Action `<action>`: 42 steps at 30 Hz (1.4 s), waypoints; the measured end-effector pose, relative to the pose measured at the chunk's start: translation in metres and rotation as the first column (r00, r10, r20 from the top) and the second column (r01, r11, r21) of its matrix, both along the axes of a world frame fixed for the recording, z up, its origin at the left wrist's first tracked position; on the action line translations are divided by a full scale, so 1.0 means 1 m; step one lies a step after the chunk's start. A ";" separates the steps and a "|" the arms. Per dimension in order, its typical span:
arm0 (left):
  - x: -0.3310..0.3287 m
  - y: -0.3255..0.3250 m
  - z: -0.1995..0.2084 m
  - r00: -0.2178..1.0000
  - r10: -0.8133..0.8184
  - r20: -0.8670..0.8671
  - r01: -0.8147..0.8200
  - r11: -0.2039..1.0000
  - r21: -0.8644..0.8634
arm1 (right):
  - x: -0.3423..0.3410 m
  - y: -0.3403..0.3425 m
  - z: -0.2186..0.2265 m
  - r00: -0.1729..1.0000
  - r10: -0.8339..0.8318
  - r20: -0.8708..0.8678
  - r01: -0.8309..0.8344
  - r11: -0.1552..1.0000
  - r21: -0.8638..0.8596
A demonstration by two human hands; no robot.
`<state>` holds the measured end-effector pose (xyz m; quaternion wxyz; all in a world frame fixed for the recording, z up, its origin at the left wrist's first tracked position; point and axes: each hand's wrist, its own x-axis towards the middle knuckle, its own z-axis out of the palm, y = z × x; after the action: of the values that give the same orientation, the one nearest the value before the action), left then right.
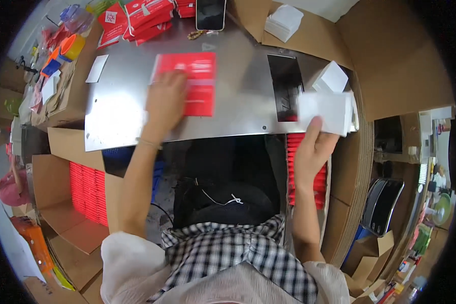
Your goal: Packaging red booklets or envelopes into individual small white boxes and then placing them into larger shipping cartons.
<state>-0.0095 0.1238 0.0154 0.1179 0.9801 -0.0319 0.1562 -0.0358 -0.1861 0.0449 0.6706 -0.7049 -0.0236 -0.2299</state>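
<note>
The person sat at a metal worktable point(238, 109) with the left hand point(166, 104) pressed flat, fingers spread and gripping nothing, on the near left part of a flat red package point(195, 83) that lay in the middle of the table. The right hand point(313, 152) was raised at the table's right edge, its thumb and fingers pinched on a white card point(328, 112), a blurred sheet that may have been more than one; a loose stack of white cards point(333, 77) sat just behind it. To me it looked like the stage of pairing a white insert with the red package, the package being steadied while the card was fetched; the next move would seem to call for carrying the card leftward to the package and squaring it up without letting the package slide under the palm. Much was hard to read: the white card was smeared by motion, the red package's corner was hidden beneath the hand, and the row of red packs point(309, 172) in the box under the table was partly covered by the right wrist. A phone point(211, 14) at the far edge was cut off by the frame.
</note>
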 end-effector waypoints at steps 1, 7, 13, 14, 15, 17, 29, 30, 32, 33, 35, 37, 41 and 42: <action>0.000 -0.020 0.002 0.992 -0.114 0.043 0.114 0.993 0.008 | 0.011 -0.003 -0.022 0.972 0.008 0.235 0.077 0.933 -0.351; 0.018 -0.083 0.005 0.938 -0.346 -0.011 0.346 0.935 0.072 | 0.053 -0.002 -0.046 0.889 0.449 0.095 -0.104 0.399 -0.911; -0.008 -0.085 -0.006 0.844 -0.480 0.240 0.503 0.863 -0.042 | 0.049 0.038 -0.043 0.951 0.306 -0.050 -0.128 0.241 -0.962; -0.018 -0.091 0.002 0.805 -0.534 0.259 0.562 0.827 -0.039 | 0.047 0.033 -0.035 0.897 0.414 -0.158 -0.312 0.335 -0.889; -0.020 -0.093 -0.004 0.830 -0.491 0.264 0.527 0.845 -0.085 | 0.047 0.022 -0.027 0.815 0.526 -0.242 -0.488 0.400 -0.776; -0.023 -0.093 -0.001 0.855 -0.466 0.227 0.496 0.863 -0.098 | 0.083 -0.036 -0.018 0.875 0.481 0.055 -0.294 0.618 -0.729; 0.027 -0.095 0.035 0.813 -0.363 -0.456 0.252 0.924 -0.287 | 0.139 -0.095 0.015 0.973 0.021 0.230 0.220 0.226 -0.949; 0.024 -0.098 0.034 0.816 -0.355 -0.457 0.260 0.930 -0.259 | 0.134 -0.074 0.016 0.945 -0.029 0.326 0.307 0.423 -0.853; 0.019 -0.099 0.020 0.851 -0.388 -0.354 0.306 0.914 -0.268 | 0.141 -0.074 0.023 0.887 -0.041 0.460 0.434 0.412 -0.801; 0.015 -0.099 0.012 0.870 -0.426 -0.247 0.358 0.892 -0.277 | 0.142 -0.077 0.026 0.812 -0.054 0.582 0.553 0.392 -0.735; 0.012 -0.087 0.005 0.896 -0.422 -0.139 0.365 0.877 -0.312 | 0.141 -0.102 0.045 0.729 -0.379 0.570 0.680 0.494 -0.541; 0.014 -0.086 0.003 0.895 -0.423 -0.139 0.344 0.855 -0.389 | 0.134 -0.121 0.041 0.530 -0.323 0.784 0.844 0.287 -0.452; 0.014 -0.112 0.004 0.933 -0.358 -0.030 0.332 0.891 -0.310 | 0.133 -0.087 -0.020 0.909 0.130 0.396 0.373 0.169 -0.912; 0.009 -0.114 0.004 0.953 -0.297 0.056 0.299 0.906 -0.299 | 0.131 -0.087 -0.023 0.926 0.110 0.360 0.321 0.267 -0.908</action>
<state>-0.0007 0.0096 0.0192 0.2896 0.9331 -0.1572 0.1439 0.0957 -0.2728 0.0224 0.0762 -0.9105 -0.2286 -0.3361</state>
